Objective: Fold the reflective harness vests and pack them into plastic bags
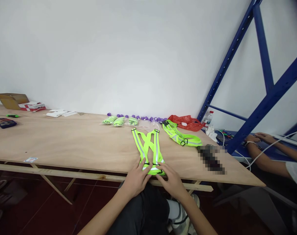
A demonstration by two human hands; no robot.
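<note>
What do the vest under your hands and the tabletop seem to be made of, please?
Vest: probably woven synthetic webbing, matte neon yellow-green, with a silvery-grey, reflective-looking stripe down each strap. The small black adjusters look like plastic. Tabletop: seemingly bare plywood, pale and matte, with faint grain and a thin sheet edge showing at the front.

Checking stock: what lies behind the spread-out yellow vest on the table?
Behind the vest: three bagged yellow-green bundles and a row of purple pieces by the wall; the bags cover part of it.
</note>
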